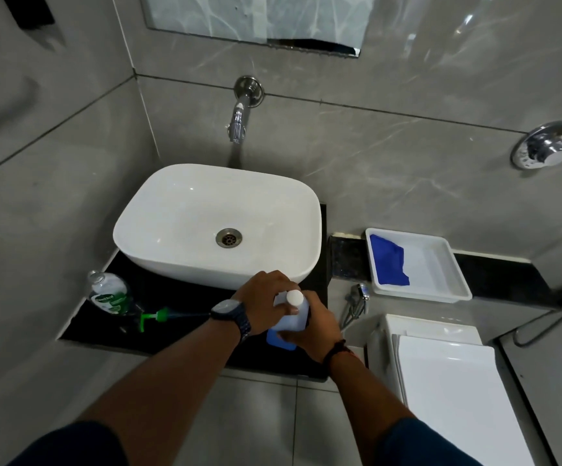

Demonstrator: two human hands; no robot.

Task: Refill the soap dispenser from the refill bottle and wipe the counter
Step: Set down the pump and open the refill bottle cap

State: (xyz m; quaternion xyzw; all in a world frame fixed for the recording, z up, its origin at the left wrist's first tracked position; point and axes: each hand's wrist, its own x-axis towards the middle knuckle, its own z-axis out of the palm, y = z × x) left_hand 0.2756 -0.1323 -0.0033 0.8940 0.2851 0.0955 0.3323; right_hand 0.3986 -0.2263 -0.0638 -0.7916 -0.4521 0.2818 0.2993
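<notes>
We stand at the white basin [217, 223] on the black counter [172, 334]. The open soap dispenser [109, 294] waits at left, its green pump [153, 317] lying beside it. Both hands clasp the refill bottle [288, 326]: left hand [263, 299] near the white cap [294, 297], right hand [310, 329] around its base. It seems about half full, so light but slick; we grip the body low.

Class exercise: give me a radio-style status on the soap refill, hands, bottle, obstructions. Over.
Left hand and right hand both gripping refill bottle, white cap on. Dispenser open, pump lying beside it. Path between them unobstructed.
</notes>
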